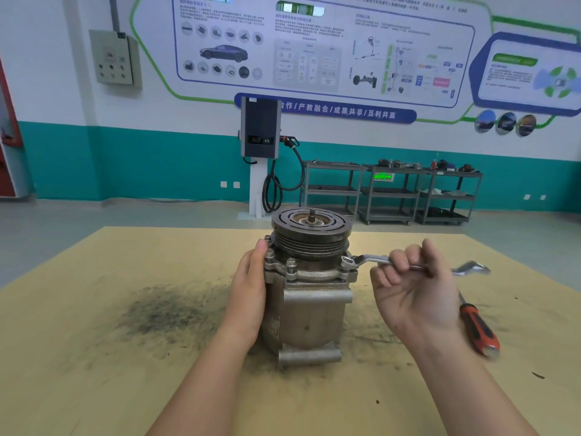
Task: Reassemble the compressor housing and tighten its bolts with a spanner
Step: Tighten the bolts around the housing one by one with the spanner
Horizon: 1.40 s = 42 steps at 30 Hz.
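Workshop, tan worktop smudged with black grime. Mid-worktop: grey cast compressor housing upright, grooved pulley on top, flange bolts seated. Left hand flat against housing's left side. Right hand curled round spanner, ring end on right flange bolt. Red-handled screwdriver near right edge.

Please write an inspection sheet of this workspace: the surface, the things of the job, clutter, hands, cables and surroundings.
Surface: tan board, dark smudge left of the compressor.
Job's things: compressor upright, pulley up; spanner ring on a right-side flange bolt.
Clutter: red-handled screwdriver lying at right.
Hands: left hand flat against the housing; right hand has its grip on the spanner shaft.
Cables: black charger cable at the wall.
Surroundings: wall charger, metal carts, wall posters.
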{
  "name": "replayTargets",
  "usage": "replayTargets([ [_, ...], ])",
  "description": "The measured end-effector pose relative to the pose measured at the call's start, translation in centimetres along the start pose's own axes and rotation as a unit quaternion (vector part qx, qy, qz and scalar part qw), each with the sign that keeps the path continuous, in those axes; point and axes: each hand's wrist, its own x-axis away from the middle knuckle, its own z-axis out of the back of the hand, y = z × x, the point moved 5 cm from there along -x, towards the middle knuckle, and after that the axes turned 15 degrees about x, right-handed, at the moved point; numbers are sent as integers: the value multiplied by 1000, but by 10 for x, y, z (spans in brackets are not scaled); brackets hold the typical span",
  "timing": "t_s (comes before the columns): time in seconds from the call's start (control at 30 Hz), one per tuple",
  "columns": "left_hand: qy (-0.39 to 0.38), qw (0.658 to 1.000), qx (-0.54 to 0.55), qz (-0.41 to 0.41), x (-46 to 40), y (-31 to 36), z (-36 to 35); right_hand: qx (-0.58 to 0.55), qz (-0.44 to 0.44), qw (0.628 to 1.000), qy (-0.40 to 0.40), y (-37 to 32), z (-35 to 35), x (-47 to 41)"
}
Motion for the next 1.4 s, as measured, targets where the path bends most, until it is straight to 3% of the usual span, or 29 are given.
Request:
replayTargets([
  [0.13, 2, 1000, 9, -1, 1, 2, -1, 125, 177, 976, -17, -6, 0, 36],
  [0.23, 8, 1000, 12, -9, 2, 4, -1, 362, 355, 862, -11, -2, -20, 73],
  [0.37, 8, 1000, 27, 11, 6, 6, -1, 521, 399, 748, -105, 16, -60, 84],
  [0.43, 33, 999, -8, 7, 5, 11, 0, 572, 378, 718, -121, 19, -72, 79],
  [0.57, 22, 999, 20, 31, 5, 9, -1, 553, 372, 740, -93, -5, -75, 74],
  [0.63, 2, 999, 21, 28, 8, 8, -3, 493, 346, 796, -64, -21, -64, 67],
  [0.73, 13, 1000, 11, 17, 9, 9, -4, 291, 249, 923, -38, -29, -44, 52],
  [0.87, 13, 1000, 13, 8, 7, 9, -3, 137, 140, 980, -40, -22, -28, 39],
  [1.13, 19, 1000, -1, -3, 5, 7, 0, 47, 14, 999, -4, -11, -7, 9],
  [1.2, 17, 1000, 2, 3, 4, 7, -1, 24, 16, 1000, 5, -7, -3, 10],
  [1.33, 21, 1000, 3, -9, 4, 8, -1, 101, 147, 984, -11, -6, -4, 36],
  [1.4, 16, 1000, -1, -7, 7, 9, -2, 249, 287, 925, 0, -4, -15, 60],
])
